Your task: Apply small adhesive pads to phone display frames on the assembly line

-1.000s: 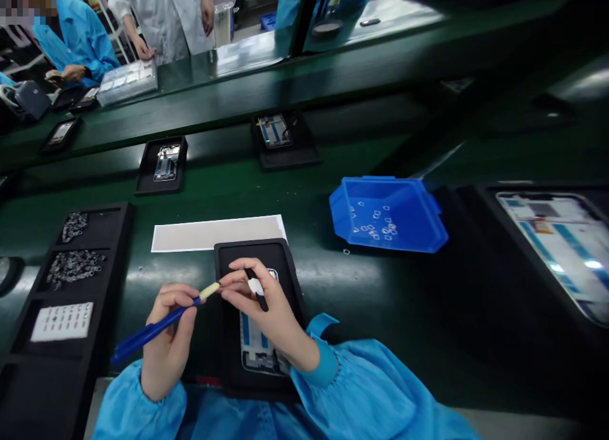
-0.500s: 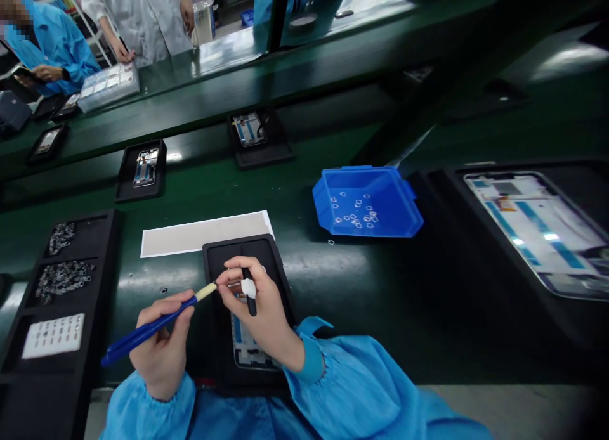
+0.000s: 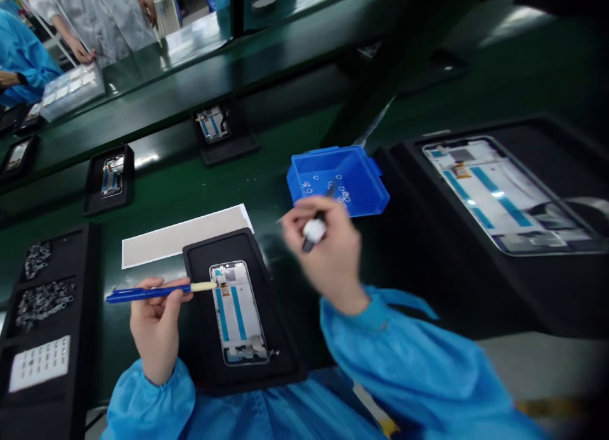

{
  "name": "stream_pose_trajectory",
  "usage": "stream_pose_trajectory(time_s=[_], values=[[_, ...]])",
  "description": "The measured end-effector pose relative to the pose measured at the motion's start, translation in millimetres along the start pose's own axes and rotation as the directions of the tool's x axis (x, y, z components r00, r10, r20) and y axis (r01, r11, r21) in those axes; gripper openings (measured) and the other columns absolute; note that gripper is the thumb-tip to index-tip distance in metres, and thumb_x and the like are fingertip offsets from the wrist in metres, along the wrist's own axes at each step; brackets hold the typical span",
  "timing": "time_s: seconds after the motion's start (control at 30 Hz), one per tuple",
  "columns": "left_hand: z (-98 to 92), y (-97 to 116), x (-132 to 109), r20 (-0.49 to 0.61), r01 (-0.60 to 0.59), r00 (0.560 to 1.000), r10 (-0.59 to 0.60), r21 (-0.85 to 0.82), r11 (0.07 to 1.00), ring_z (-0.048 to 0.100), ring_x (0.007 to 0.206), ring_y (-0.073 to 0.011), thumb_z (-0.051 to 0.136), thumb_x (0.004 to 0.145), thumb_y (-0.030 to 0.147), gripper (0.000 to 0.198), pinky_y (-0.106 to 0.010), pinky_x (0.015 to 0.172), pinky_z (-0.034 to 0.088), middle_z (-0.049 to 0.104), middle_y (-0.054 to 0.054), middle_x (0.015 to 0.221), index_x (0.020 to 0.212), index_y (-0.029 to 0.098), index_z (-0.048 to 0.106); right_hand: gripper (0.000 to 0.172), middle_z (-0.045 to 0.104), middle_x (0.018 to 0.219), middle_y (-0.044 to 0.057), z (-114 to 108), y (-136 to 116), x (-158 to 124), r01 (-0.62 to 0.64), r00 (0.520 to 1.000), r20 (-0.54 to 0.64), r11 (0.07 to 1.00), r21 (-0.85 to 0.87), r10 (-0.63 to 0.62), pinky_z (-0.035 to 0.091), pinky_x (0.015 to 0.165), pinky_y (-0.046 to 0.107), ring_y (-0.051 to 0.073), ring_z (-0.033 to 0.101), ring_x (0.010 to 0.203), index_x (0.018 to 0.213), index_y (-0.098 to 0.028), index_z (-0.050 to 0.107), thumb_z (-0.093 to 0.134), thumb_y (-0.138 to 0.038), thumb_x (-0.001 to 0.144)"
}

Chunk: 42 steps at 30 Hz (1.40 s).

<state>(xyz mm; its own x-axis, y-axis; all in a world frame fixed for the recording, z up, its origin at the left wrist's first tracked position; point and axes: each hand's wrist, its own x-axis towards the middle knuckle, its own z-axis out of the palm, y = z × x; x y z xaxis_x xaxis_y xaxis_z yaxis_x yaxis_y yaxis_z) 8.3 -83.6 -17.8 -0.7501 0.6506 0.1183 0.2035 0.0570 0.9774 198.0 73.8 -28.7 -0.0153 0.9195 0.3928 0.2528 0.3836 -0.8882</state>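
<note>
The left hand (image 3: 157, 329) is holding a blue pen (image 3: 150, 293) nearly level, its fingers pinching the barrel close to the pale yellow tip. The tip is pointing right and reaching over the far left part of an open phone frame (image 3: 238, 319); whether it is touching cannot be told. The phone frame is lying in a black tray (image 3: 280, 351) at the near side of the bench (image 3: 147, 199).

The right hand (image 3: 330, 253) is hovering right of that tray, at the near side of a blue bin (image 3: 368, 181). Its fingers are curling round a dark tool (image 3: 309, 245) with a white wrap (image 3: 314, 229); blur is hiding the exact grip. Small pale rings (image 3: 346, 196) are lying in the blue bin.

A grey strip (image 3: 181, 237) with a white border is lying just beyond the black tray. At the left, a compartment tray (image 3: 88, 300) is holding small dark parts (image 3: 45, 304) and, nearer, a white card (image 3: 40, 362). At the right, another device (image 3: 504, 199) is lying in a dark holder (image 3: 556, 135).
</note>
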Motion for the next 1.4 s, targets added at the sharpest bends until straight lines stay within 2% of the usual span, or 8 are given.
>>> stream_pose_trajectory(time_s=[0.1,0.2,0.33,0.4,0.53,0.63,0.83,1.4], values=[[7.0,-6.1,1.6,0.079,-0.158,0.986,0.147,0.164,0.974,0.076,0.077,-0.0208,0.075,0.081,0.033,0.031,-0.032,0.069,0.064,0.078,-0.005,0.085,0.098,0.020,0.052,0.025,0.068,0.083,0.005,-37.1,39.4,45.5,0.024,0.994,-0.081,0.892,-0.451,-0.068,0.046,0.078,0.042,0.026,0.063,0.083,0.102,-0.021,0.058,0.063,-0.017,0.078],[14.0,-13.5,5.4,0.237,-0.294,0.944,0.229,0.290,0.911,0.075,0.089,-0.0220,0.073,0.083,0.028,0.028,-0.034,0.076,0.062,0.077,-0.007,0.093,0.103,0.019,0.056,0.029,0.070,0.084,0.008,-54.1,60.5,59.2,0.074,0.992,-0.038,0.789,-0.610,-0.122,0.044,0.073,0.039,0.026,0.061,0.081,0.104,-0.018,0.060,0.053,-0.008,0.077],[22.4,-14.3,11.5,0.385,-0.463,0.868,0.314,0.396,0.793,0.074,0.093,-0.0224,0.070,0.085,0.026,0.024,-0.037,0.081,0.060,0.075,-0.006,0.096,0.105,0.019,0.059,0.025,0.070,0.091,0.006,-38.0,47.7,31.4,0.178,0.982,0.037,0.855,-0.486,-0.184,0.046,0.076,0.038,0.025,0.060,0.083,0.107,-0.021,0.058,0.056,-0.013,0.083],[26.0,-10.9,13.4,0.418,-0.526,0.834,0.360,0.408,0.746,0.074,0.092,-0.0215,0.070,0.086,0.025,0.023,-0.037,0.082,0.060,0.075,-0.005,0.095,0.105,0.020,0.059,0.020,0.069,0.091,0.005,-22.6,33.9,11.0,0.218,0.973,0.151,0.919,-0.328,-0.177,0.047,0.077,0.037,0.024,0.060,0.084,0.106,-0.022,0.058,0.063,-0.020,0.086],[30.0,-7.0,14.1,0.450,-0.575,0.805,0.387,0.432,0.695,0.074,0.090,-0.0208,0.071,0.085,0.023,0.026,-0.035,0.083,0.059,0.076,-0.003,0.093,0.107,0.020,0.058,0.020,0.070,0.086,0.004,3.4,18.9,-19.2,0.233,0.844,0.507,0.971,-0.058,-0.172,0.045,0.067,0.031,0.020,0.055,0.076,0.106,-0.021,0.059,0.056,-0.010,0.090],[30.3,-8.7,13.8,0.449,-0.539,0.824,0.345,0.436,0.721,0.074,0.092,-0.0215,0.073,0.083,0.022,0.030,-0.036,0.083,0.059,0.076,-0.003,0.094,0.108,0.020,0.057,0.030,0.069,0.084,0.004,13.6,21.2,-28.1,0.197,0.777,0.618,0.979,-0.053,-0.123,0.040,0.062,0.028,0.019,0.050,0.073,0.107,-0.019,0.060,0.055,-0.001,0.084],[32.2,-8.0,14.6,0.462,-0.529,0.823,0.330,0.415,0.740,0.074,0.092,-0.0210,0.074,0.082,0.020,0.032,-0.035,0.082,0.059,0.076,-0.003,0.095,0.108,0.020,0.055,0.036,0.066,0.079,0.001,18.5,27.1,-31.6,0.115,0.780,0.622,0.993,-0.036,-0.068,0.038,0.063,0.026,0.018,0.050,0.074,0.110,-0.021,0.060,0.058,0.002,0.081],[38.8,2.0,17.7,0.510,-0.548,0.811,0.288,0.490,0.678,0.073,0.090,-0.0196,0.074,0.083,0.023,0.029,-0.032,0.078,0.058,0.076,-0.004,0.094,0.107,0.020,0.057,0.026,0.067,0.079,0.002,19.1,24.6,-32.5,0.137,0.786,0.612,0.990,-0.037,-0.086,0.034,0.059,0.029,0.019,0.045,0.072,0.109,-0.018,0.061,0.056,-0.004,0.087]])
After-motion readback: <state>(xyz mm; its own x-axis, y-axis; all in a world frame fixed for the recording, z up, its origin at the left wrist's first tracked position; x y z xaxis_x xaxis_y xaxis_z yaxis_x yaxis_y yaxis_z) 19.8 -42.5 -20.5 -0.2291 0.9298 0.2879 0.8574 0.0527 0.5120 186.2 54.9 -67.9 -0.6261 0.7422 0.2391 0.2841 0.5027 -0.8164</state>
